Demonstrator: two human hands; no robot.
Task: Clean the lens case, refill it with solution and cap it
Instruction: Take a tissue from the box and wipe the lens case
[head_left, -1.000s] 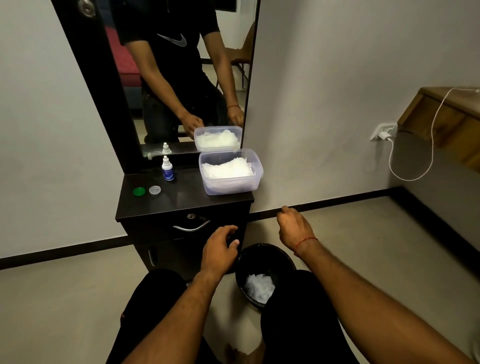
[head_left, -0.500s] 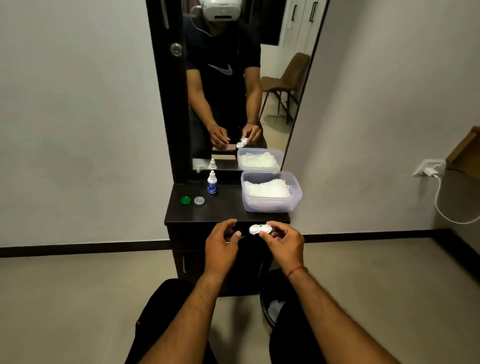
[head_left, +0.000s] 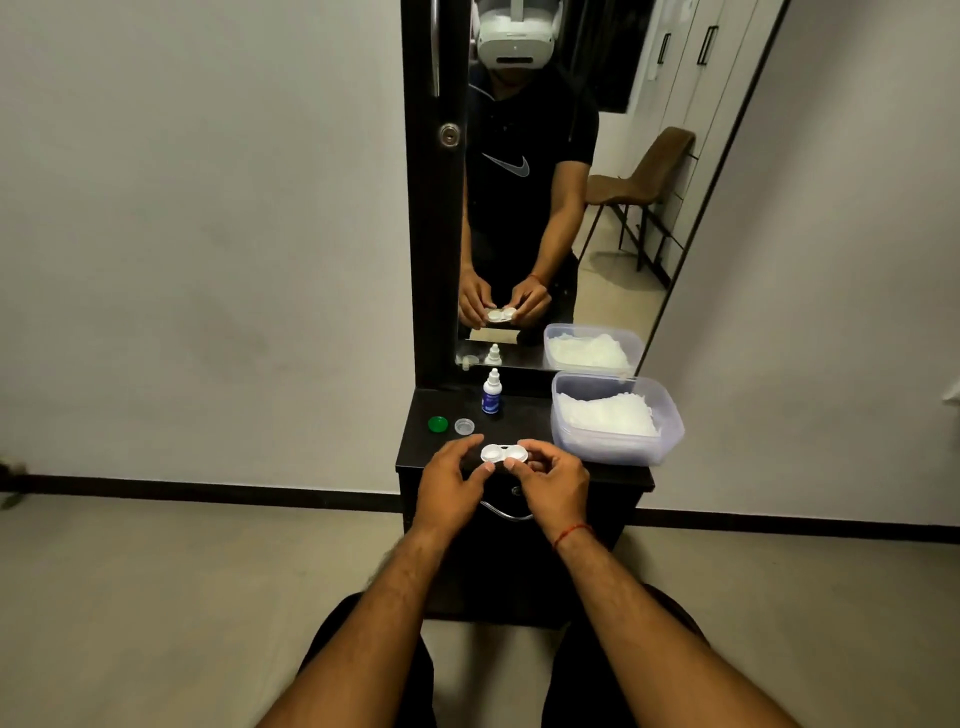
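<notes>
Holding the lens case between both hands, swoosh-logo shirt mirrored.

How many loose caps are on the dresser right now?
2. A green cap sits near the top's left edge; a clear cap lies just right of it, left of the bottle. The hands may hide others.

The label on the solution bottle is too small to read, and the cabinet drawer handle sits partly behind the hands.
</notes>
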